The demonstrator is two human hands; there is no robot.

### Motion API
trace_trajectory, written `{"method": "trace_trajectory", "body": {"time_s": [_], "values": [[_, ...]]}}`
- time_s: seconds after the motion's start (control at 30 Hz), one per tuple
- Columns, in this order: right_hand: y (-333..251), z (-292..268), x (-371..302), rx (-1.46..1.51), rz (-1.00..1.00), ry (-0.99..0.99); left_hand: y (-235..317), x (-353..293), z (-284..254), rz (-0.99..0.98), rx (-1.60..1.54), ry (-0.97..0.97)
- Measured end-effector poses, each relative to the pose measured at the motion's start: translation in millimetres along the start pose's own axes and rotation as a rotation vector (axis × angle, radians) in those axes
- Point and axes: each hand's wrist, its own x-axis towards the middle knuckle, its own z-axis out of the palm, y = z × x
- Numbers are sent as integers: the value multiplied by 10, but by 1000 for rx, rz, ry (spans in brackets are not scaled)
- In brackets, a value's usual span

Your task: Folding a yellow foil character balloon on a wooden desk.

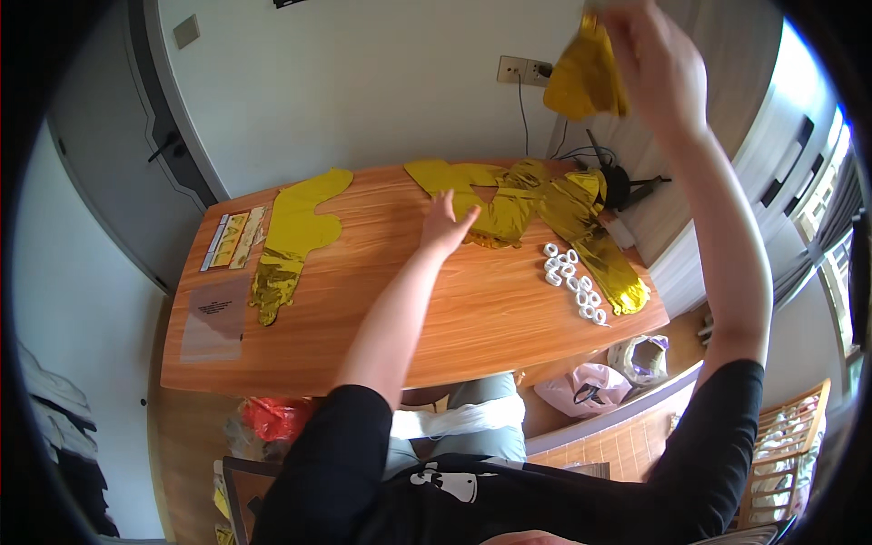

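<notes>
High at the upper right, my right hand (661,68) pinches a flat gold foil balloon (586,84), which hangs down from the fingers in front of the wall. My left hand (445,229) is held out over the table with its fingers apart and nothing in it. Just beyond it lie more flat gold foil balloons (495,213), overlapping one another. One crinkled gold length (604,259) trails toward the table's right end. Another uninflated gold foil balloon (304,218) is spread on the left. Several small white rolls (574,282), perhaps ribbon, are grouped at the right.
The wooden table (490,336) stands against the wall. On its left are a printed card (232,240) and a clear plastic sleeve (214,331). A black device with antennas (619,187) and cables occupies the back right corner. A pink bag (584,391) and red bag (272,418) sit below.
</notes>
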Motion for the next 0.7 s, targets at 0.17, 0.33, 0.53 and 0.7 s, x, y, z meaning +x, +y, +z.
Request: {"method": "trace_trajectory", "body": {"time_s": [0.17, 0.33, 0.53, 0.7], "values": [[-787, -829, -849, -182, -542, -219, 655, -568, -262, 518, -342, -61], [-1580, -1536, -852, -65, -451, -202, 1569, -2115, -757, 1051, -482, 164], [-1835, -1511, -490, 441, -137, -572, 1648, -3131, -1336, 602, -559, -351], [-2151, -1040, -497, 552, 25, -728, 1557, -3557, -1431, 415, -1220, -248]]}}
